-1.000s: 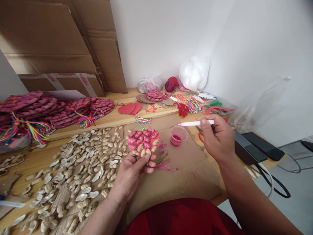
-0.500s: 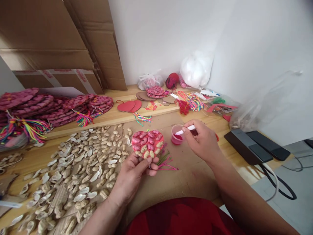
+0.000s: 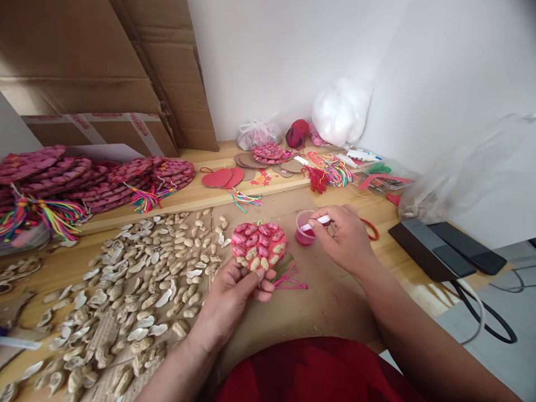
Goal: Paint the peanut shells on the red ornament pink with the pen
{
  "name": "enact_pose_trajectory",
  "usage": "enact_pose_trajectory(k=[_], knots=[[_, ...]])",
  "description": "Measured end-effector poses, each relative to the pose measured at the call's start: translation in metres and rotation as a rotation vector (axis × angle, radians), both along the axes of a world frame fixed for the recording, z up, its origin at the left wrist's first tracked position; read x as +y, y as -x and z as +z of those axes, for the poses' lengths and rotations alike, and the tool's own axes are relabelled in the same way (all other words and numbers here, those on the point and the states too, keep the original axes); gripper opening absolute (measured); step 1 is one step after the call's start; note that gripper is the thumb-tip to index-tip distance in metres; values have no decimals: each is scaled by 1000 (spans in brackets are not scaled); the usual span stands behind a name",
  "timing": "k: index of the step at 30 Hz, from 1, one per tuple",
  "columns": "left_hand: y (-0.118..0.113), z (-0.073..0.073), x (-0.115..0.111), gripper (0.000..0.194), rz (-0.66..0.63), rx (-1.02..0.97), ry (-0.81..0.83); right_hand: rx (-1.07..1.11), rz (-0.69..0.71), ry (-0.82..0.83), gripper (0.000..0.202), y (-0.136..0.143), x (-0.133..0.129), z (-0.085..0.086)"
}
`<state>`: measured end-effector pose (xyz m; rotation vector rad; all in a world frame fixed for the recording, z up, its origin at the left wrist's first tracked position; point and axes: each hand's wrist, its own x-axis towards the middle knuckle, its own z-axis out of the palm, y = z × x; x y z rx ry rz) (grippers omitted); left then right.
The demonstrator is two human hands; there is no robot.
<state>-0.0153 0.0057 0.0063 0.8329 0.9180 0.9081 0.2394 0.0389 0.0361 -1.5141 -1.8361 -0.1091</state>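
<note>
My left hand grips the lower edge of a heart-shaped red piece covered with peanut shells. Its upper shells are pink, while several at the bottom keep their natural tan. Green and pink threads trail out beside the fingers. In my right hand is a white stick-like tool, pinched between thumb and fingers; its kind is not clear, and its tip reaches into a small clear cup of pink paint. The cup stands on brown cardboard to the right of the heart.
Loose peanut shells spread over the cardboard at left. Finished pink pieces with tassels are stacked behind them. Red hearts, colourful yarn and a cotton bag sit at the back. Dark devices lie at right.
The tip of the white tool has gone lower into the cup, with my right hand still pinching it. The whole view has shifted slightly; my left hand still holds the heart.
</note>
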Motion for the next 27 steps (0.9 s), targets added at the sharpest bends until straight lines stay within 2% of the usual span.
enact_pose_trajectory(k=[18,27], knots=[[-2,5,0,31,6,5,8,73,-53,-44,15,-1,2,2],[-3,9,0,28,14,-9,6,144,-166,-106,20,-14,-2,7]])
